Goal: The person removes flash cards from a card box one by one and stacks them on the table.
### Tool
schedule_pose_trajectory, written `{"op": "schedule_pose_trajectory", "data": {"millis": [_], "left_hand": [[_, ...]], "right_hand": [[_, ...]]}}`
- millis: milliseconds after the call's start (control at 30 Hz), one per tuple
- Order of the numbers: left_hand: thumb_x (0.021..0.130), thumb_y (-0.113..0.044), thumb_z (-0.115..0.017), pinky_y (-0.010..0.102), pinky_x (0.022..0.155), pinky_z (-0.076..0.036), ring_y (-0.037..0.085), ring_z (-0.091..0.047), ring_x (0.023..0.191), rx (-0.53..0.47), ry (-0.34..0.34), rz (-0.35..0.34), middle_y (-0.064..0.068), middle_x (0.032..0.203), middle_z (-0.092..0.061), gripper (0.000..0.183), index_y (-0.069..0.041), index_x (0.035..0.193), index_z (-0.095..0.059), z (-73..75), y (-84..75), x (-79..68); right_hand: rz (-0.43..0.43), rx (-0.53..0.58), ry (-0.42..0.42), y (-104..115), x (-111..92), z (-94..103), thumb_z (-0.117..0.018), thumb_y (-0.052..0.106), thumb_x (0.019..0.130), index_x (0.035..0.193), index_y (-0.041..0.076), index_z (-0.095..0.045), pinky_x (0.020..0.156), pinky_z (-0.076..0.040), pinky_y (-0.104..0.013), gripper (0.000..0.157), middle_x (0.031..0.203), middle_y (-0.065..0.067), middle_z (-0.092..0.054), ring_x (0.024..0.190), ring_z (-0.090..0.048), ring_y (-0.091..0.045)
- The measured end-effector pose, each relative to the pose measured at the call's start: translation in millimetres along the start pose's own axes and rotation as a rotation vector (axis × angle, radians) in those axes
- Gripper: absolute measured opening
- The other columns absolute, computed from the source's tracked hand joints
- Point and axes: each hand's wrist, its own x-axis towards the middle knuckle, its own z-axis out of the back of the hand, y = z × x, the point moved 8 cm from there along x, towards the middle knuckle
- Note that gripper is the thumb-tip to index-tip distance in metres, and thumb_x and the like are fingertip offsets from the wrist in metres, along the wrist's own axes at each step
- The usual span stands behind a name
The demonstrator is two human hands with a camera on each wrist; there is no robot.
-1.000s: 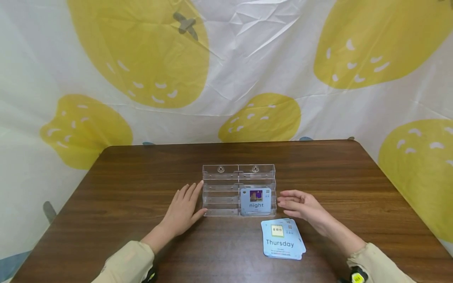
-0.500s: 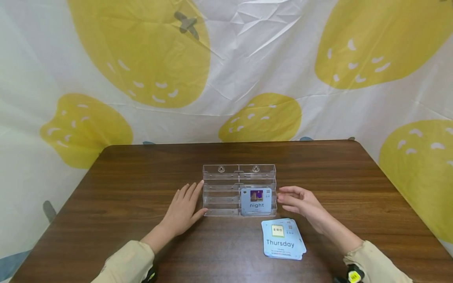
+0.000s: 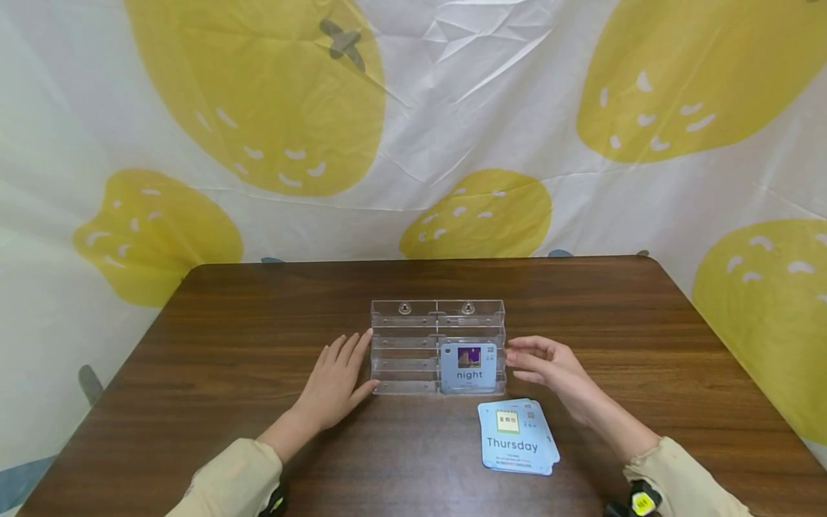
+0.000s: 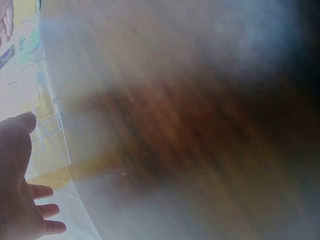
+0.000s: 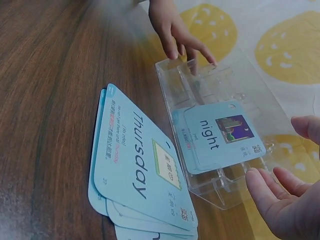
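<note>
A clear plastic tiered card rack (image 3: 404, 345) stands mid-table, two columns wide. In the lower right of it sits a light blue flashcard (image 3: 469, 380) reading "night". My left hand (image 3: 332, 384) lies along the rack's left side, fingers extended, with index tip and thumb at its edge. On the other side my right hand (image 3: 549, 365) has its relaxed, slightly bent fingertips right at the rack's right edge, holding nothing; the right wrist view shows thumb and fingers apart. Just in front of the rack lies a loosely fanned stack of flashcards (image 3: 517, 456), "Thursday" on top.
The brown wood-grain table (image 3: 271, 309) has rounded far corners. Behind it hangs a white cloth (image 3: 323, 222) printed with yellow lemons. Dark wrist straps (image 3: 639, 495) with yellow-green marks show at both sleeves.
My right hand has shifted slightly up along the rack's right edge, its fingers changing pose a little. My left hand, the rack and the flashcards stay where they were.
</note>
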Motion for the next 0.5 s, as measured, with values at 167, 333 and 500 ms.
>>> {"op": "schedule_pose_trajectory", "data": {"millis": [167, 333, 500], "left_hand": [[0.085, -0.041, -0.059, 0.055, 0.098, -0.031, 0.041, -0.037, 0.121, -0.002, -0.001, 0.000, 0.021, 0.132, -0.042, 0.077, -0.005, 0.143, -0.023, -0.1, -0.3, 0.1], [0.085, -0.041, -0.059, 0.055, 0.098, -0.031, 0.041, -0.037, 0.121, -0.008, -0.001, 0.000, 0.021, 0.132, -0.042, 0.077, -0.005, 0.143, -0.022, 0.6, -0.6, -0.3], [0.086, -0.040, -0.058, 0.055, 0.098, -0.031, 0.041, -0.036, 0.122, -0.016, 0.006, 0.004, 0.021, 0.133, -0.042, 0.076, -0.006, 0.143, -0.021, -0.1, 0.2, 0.1]], "right_hand": [[0.006, 0.010, 0.013, 1.1, 1.8, -4.8, -0.058, 0.014, 0.088, 0.126, -0.015, -0.038, 0.086, -0.048, -0.028, 0.051, 0.120, -0.027, -0.051, 0.102, -0.059, -0.019], [0.001, -0.032, 0.020, 0.9, 2.4, -8.7, -0.060, 0.014, 0.087, 0.126, -0.012, -0.041, 0.085, -0.048, -0.027, 0.051, 0.124, -0.027, -0.049, 0.102, -0.059, -0.021], [0.025, -0.085, 0.008, -0.8, 5.3, -12.8, -0.063, 0.009, 0.083, 0.123, -0.011, -0.047, 0.081, -0.049, -0.025, 0.047, 0.113, -0.023, -0.058, 0.093, -0.062, -0.015]]}}
